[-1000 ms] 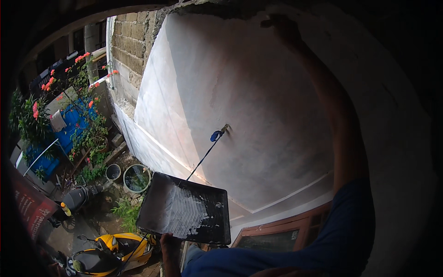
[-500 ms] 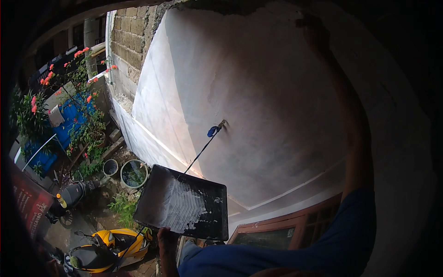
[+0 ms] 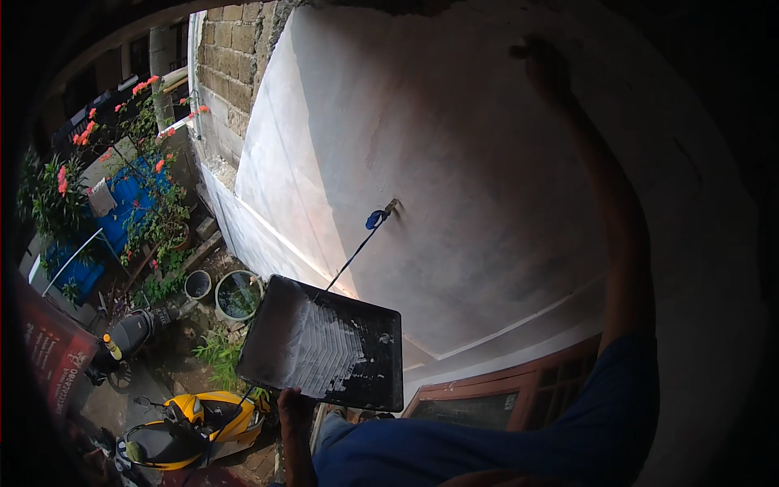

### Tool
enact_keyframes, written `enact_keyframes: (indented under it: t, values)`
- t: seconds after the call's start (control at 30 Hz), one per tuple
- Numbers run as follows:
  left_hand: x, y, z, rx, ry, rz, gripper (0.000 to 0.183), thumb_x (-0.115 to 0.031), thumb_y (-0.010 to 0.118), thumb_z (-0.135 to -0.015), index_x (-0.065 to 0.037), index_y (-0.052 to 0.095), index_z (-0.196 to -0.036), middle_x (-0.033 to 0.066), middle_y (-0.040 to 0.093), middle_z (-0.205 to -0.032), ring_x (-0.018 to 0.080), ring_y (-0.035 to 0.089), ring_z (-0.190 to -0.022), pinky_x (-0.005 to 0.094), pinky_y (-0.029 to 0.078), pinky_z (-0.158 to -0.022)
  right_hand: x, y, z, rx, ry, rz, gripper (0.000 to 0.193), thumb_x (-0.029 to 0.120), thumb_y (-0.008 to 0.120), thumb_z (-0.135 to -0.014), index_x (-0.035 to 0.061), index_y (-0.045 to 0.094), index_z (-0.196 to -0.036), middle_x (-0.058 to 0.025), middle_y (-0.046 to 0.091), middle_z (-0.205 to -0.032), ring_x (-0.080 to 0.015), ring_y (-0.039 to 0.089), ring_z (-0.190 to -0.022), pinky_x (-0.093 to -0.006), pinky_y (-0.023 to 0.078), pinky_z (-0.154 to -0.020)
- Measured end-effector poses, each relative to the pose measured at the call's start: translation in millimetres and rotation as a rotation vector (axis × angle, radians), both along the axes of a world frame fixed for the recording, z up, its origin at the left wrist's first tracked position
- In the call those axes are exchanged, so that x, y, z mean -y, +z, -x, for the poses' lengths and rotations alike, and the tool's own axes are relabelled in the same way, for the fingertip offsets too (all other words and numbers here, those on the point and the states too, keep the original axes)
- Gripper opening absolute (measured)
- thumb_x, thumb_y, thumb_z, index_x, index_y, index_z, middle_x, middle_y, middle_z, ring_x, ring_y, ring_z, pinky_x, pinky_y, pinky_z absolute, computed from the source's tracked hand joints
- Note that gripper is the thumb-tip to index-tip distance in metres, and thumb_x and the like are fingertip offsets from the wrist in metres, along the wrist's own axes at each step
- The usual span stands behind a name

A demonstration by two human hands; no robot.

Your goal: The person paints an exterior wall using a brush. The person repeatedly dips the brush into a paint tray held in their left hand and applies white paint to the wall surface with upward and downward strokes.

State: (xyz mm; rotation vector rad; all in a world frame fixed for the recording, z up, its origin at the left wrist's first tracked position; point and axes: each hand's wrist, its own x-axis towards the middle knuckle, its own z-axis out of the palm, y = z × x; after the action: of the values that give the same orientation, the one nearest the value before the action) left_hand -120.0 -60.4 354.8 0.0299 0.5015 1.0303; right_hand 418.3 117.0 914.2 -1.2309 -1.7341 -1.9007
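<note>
My left hand [image 3: 295, 408] is closed on the near edge of a black paint tray [image 3: 378, 349], its thumb over the rim. Whitish paint streaks the tray's ribbed middle. High at the upper right, my right hand [image 3: 548, 71] is raised close to the pale, patchily painted wall [image 3: 454, 268]. Its fingers look closed, with a small dark end poking out to the left; deep shade hides what it is. Beyond the tray, a blue cord [image 3: 354, 256] runs up to a knotted blue loop at a small fixture [image 3: 392, 207] on the wall.
Below left are a yellow-and-black motorbike [image 3: 215, 422], a second dark motorbike [image 3: 134, 333], a round tub of water [image 3: 238, 294] and a smaller bucket [image 3: 197, 284]. A pink-flowered bush [image 3: 150, 174] grows beside a blue tarp [image 3: 126, 203]. A brown-framed window [image 3: 487, 402] lies under my right arm.
My right hand has moved slightly down and left along the wall. The tray has shifted up a little in view, still in my left hand.
</note>
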Motion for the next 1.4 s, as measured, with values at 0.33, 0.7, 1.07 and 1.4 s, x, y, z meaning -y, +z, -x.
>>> enact_keyframes:
  t: [0.33, 0.7, 1.07, 1.4]
  values:
    - [-3.0, 41.0, -2.6, 0.010, -0.044, -0.094, 0.020, -0.021, 0.060, -0.068, -0.005, 0.059, -0.080, 0.0121, 0.058, -0.099, 0.0257, 0.053, -0.095, 0.0402, 0.039, -0.085, -12.6, -218.7, 58.9, -0.389, -0.368, 0.893, 0.016, 0.009, 0.050, -0.075, 0.0047, 0.056, -0.089, -0.0107, 0.057, -0.091, -0.0253, 0.056, -0.088, -0.0387, 0.047, -0.072]
    - [-7.3, 41.3, -10.6, -0.073, -0.050, -0.008, 0.019, -0.023, 0.058, -0.072, -0.004, 0.055, -0.076, 0.0132, 0.058, -0.083, 0.0277, 0.056, -0.081, 0.0392, 0.045, -0.073, 23.1, -139.4, 12.3, -0.291, 0.099, 0.417, 0.030, 0.011, 0.040, -0.085, 0.0081, 0.050, -0.113, -0.0109, 0.057, -0.101, -0.0249, 0.053, -0.093, -0.0367, 0.044, -0.080]
    - [-3.2, 21.6, 8.6, -0.075, 0.002, -0.080, 0.029, -0.024, 0.060, -0.071, -0.003, 0.058, -0.091, 0.0128, 0.055, -0.106, 0.0265, 0.052, -0.098, 0.0399, 0.041, -0.084, 65.1, -364.7, 124.2, -1.004, 0.115, 0.684, 0.018, 0.012, 0.058, -0.075, 0.0015, 0.058, -0.090, -0.0120, 0.062, -0.083, -0.0260, 0.060, -0.075, -0.0336, 0.048, -0.067]
    - [-14.2, 8.1, 10.6, -0.091, -0.093, -0.106, 0.019, -0.018, 0.058, -0.070, -0.002, 0.060, -0.079, 0.0129, 0.061, -0.088, 0.0255, 0.058, -0.084, 0.0382, 0.044, -0.079, 109.1, -362.9, 262.8, -1.273, 0.580, 1.159, 0.023, 0.017, 0.063, -0.078, 0.0009, 0.061, -0.094, -0.0091, 0.063, -0.087, -0.0151, 0.061, -0.072, -0.0258, 0.051, -0.065]
